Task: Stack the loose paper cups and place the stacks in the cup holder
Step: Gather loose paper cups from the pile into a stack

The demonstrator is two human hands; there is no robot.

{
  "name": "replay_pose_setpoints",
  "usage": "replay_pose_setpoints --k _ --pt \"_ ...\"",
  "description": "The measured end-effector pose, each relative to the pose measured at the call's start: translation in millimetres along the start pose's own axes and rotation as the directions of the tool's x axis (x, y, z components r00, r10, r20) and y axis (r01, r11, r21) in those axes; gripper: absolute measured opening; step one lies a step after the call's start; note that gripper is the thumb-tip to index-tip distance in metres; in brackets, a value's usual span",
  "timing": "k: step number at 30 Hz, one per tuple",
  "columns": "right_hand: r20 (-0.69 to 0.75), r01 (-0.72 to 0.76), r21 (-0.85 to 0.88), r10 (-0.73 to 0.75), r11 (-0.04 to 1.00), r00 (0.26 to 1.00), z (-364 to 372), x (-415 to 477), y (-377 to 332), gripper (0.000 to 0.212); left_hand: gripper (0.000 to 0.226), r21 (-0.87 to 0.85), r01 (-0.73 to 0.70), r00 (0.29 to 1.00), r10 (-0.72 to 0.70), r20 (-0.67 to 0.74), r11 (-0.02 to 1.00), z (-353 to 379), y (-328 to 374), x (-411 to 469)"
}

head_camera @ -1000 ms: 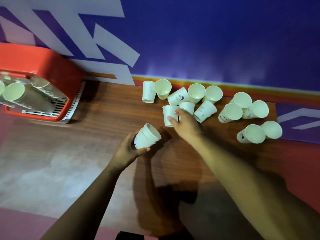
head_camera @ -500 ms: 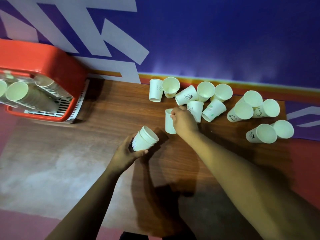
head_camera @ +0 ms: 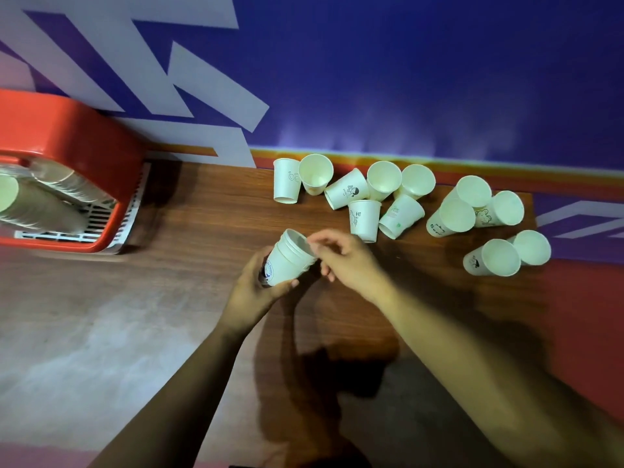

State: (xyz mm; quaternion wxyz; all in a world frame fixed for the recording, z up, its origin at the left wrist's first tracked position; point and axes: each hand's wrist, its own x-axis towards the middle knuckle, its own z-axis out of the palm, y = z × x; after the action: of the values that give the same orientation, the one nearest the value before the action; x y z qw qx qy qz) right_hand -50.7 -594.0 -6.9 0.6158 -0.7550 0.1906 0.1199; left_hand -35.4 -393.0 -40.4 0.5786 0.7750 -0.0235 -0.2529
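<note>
Paper cups [head_camera: 388,197] lie loose along the far edge of the wood-grain worktop [head_camera: 209,211], some upright, some tipped, under a blue wall [head_camera: 405,79] with pale angular stripes. I see the left hand [head_camera: 251,288] curled round a short stack [head_camera: 290,258], tilted above the worktop. The right hand [head_camera: 347,261] curls at its rim; whether it is pinching, I cannot tell. The red cup holder [head_camera: 67,143] sits far left, holding stacks.

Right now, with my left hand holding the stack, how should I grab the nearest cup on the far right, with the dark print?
Likely by the rim, from above: thumb inside, fingers outside on its near-left wall. That cup seems to stand mouth up, that wall is free, and another cup crowds its far right. The right hand is closer.
</note>
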Motion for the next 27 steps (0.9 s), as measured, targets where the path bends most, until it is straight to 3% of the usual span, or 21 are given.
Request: replay_pose_setpoints --k 2,3,5,8,10,14,16,18,19,21,23,24,27 --pt "-0.272 -0.007 -0.297 -0.078 0.955 0.959 -14.7 17.6 10.5 0.02 0.063 -0.005 0.024 1.0 -0.024 -0.005 1.0 -1.6 -1.8 -0.4" --pt "-0.364 -0.073 -0.478 -0.122 0.875 0.923 -22.5 26.3 15.8 0.03 0.063 -0.002 0.041 0.999 -0.041 -0.008 0.999 -2.3 -3.8 -1.4" --pt "-0.434 -0.221 -0.662 -0.125 0.716 0.892 -31.8 39.7 20.7 0.047 0.06 0.009 0.066 0.998 -0.066 -0.022 0.998 -3.9 -6.5 -3.9" --pt "-0.434 -0.34 -0.76 -0.044 0.554 0.9 -31.6 55.6 28.5 0.066 0.057 0.021 0.084 0.996 -0.083 -0.045 0.996 -3.4 -10.9 -7.6" --pt "-0.438 -0.37 -0.785 -0.022 0.497 0.899 -29.5 62.4 35.6 0.075 0.059 0.015 0.092 0.995 -0.091 -0.044 0.996 -2.5 -12.5 -10.2" --pt "-0.417 -0.384 -0.795 0.036 0.469 0.908 -27.3 62.3 40.9 0.082 0.06 0.016 0.109 0.993 -0.108 -0.048 0.994 -3.4 -14.1 -12.7" --pt "-0.367 -0.36 -0.786 0.09 0.503 0.926 -27.1 53.1 38.2 0.083 0.057 0.034 0.114 0.99 -0.111 -0.088 0.993 -3.8 -13.0 -13.3" --pt "-0.326 -0.294 -0.713 0.07 0.637 0.943 -28.6 39.6 37.6 0.078 0.057 0.05 0.104 0.989 -0.098 -0.111 0.993 -3.9 -13.4 -12.9" --pt "-0.319 -0.243 -0.612 0.046 0.753 0.947 -29.5 31.8 34.7 0.075 0.058 0.06 0.102 0.99 -0.095 -0.103 0.993 -3.8 -12.6 -12.7" --pt "-0.333 -0.149 -0.213 0.072 0.966 0.94 -32.0 15.5 25.0 0.066 0.059 0.096 0.105 0.994 -0.101 -0.043 0.99 -2.6 -10.6 -12.6" --pt "-0.327 -0.089 0.183 0.146 0.979 0.934 -31.3 -1.4 13.3 0.06 0.062 0.153 0.083 0.996 -0.087 0.024 0.985 -0.2 -9.3 -11.6" --pt "-0.327 -0.048 0.273 0.14 0.961 0.935 -29.4 -8.9 11.3 0.059 0.064 0.175 0.063 0.996 -0.074 0.053 0.983 2.2 -6.7 -10.9" --pt "-0.301 0.026 0.294 0.067 0.955 0.951 -20.6 -31.1 18.8 0.058 0.068 0.139 0.014 0.989 -0.034 0.144 0.99 14.3 4.3 -8.7"
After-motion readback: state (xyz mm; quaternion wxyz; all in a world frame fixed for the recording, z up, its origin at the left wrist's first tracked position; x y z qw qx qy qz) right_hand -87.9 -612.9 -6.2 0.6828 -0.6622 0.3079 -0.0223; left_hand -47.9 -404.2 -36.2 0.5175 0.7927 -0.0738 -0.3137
